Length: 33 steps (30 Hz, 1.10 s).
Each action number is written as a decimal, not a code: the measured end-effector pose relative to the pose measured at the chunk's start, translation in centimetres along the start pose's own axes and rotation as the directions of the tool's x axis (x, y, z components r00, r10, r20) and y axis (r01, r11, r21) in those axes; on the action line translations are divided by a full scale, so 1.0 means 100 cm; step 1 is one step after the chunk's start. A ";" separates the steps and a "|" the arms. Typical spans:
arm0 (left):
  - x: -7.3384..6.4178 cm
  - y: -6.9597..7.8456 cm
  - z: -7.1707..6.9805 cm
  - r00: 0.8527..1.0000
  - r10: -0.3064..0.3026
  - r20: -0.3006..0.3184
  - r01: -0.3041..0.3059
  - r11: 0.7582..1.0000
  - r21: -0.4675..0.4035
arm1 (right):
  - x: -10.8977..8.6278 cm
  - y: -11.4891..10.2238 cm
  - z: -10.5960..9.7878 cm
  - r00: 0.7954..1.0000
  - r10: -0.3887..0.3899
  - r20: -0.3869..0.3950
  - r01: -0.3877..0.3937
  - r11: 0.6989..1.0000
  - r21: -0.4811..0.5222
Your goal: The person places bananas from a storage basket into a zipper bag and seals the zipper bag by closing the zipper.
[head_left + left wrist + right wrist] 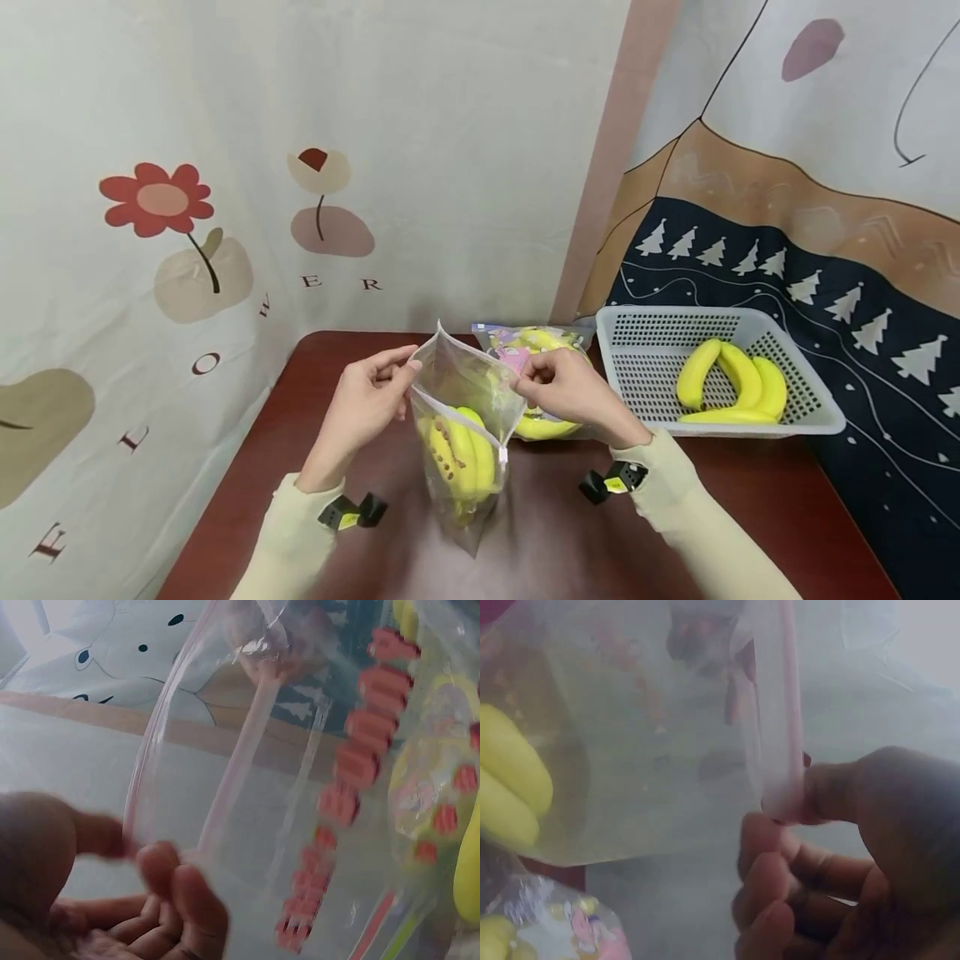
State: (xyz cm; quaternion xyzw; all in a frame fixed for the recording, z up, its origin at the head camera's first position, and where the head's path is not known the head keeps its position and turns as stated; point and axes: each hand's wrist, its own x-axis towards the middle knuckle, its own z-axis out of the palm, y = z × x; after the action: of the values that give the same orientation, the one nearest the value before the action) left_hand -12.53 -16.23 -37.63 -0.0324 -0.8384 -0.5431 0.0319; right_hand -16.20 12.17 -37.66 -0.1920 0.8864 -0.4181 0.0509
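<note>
A clear zip bag [472, 392] stands upright above the dark red table [360, 550], its mouth spread wide. Bananas [474, 454] lie low inside it, seen through the plastic. My left hand [372, 392] pinches the left side of the bag's mouth between thumb and fingers. The opposite side of the mouth is pinched by my right hand [570, 387]. A white zip slider [503, 455] sits at the front right of the rim. Red lettering [352, 765] runs along the bag in the left wrist view.
Behind the bag lies another printed clear bag [543, 427] with bananas in it. A grey perforated basket [637, 379] at the back right holds several loose bananas [738, 375]. A printed curtain [450, 167] hangs close along the table's back and left edges.
</note>
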 end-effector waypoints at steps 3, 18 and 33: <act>-0.003 0.001 0.003 0.997 -0.007 0.071 0.002 0.998 0.068 | -0.001 -0.002 0.002 0.998 -0.053 -0.026 0.053 0.999 -0.003; 0.001 -0.002 0.000 1.000 -0.001 0.031 0.001 1.000 -0.010 | -0.014 -0.004 0.002 0.982 -0.146 -0.122 0.146 0.989 -0.016; -0.005 -0.011 -0.010 0.998 -0.012 0.065 0.012 1.000 -0.003 | -0.009 0.041 -0.044 0.999 -0.041 0.011 0.042 0.987 -0.154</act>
State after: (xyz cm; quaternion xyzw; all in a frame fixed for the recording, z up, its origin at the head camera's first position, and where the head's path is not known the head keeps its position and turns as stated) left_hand -12.09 -17.60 -38.27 -0.0448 -0.8383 -0.5434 0.0014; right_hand -17.67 18.08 -38.00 -0.2156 0.9116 -0.3486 0.0307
